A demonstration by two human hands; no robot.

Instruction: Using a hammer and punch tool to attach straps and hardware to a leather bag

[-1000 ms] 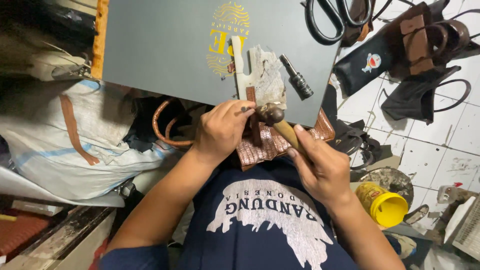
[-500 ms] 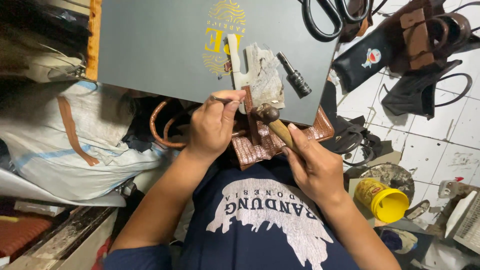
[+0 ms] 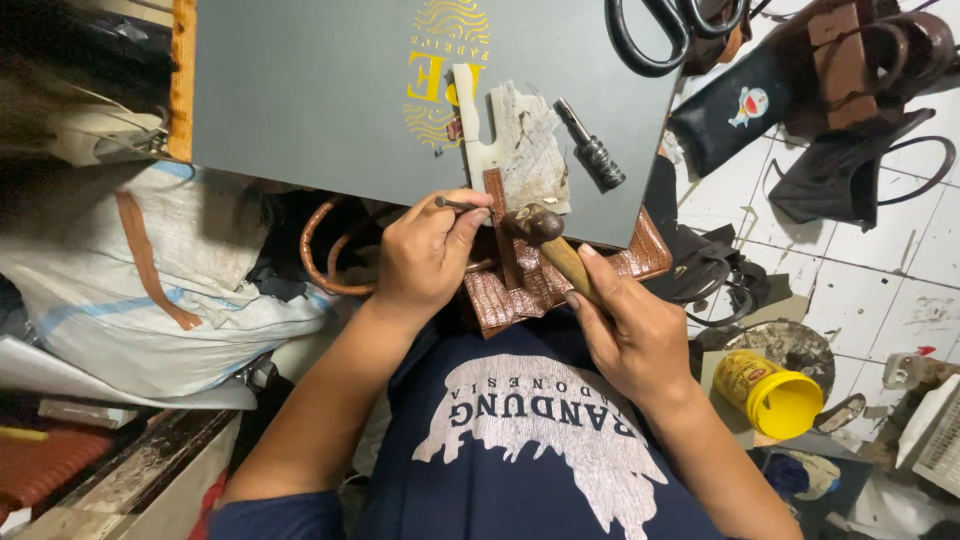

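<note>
Brown strap (image 3: 497, 225) lies at the near edge of a grey board (image 3: 330, 90), over a reptile-textured bag (image 3: 540, 285). Left hand (image 3: 425, 255) pinches a thin punch (image 3: 455, 205) beside it; right hand (image 3: 630, 335) grips a wooden-handled hammer (image 3: 545, 235), now lowered onto the strap. Scissors (image 3: 660, 25) lie at the board's far corner.

The scissors (image 3: 665, 35) are cut off by the top edge above the grey board (image 3: 320, 90). The board's near edge hides most of the brown embossed leather piece (image 3: 530, 290).
</note>
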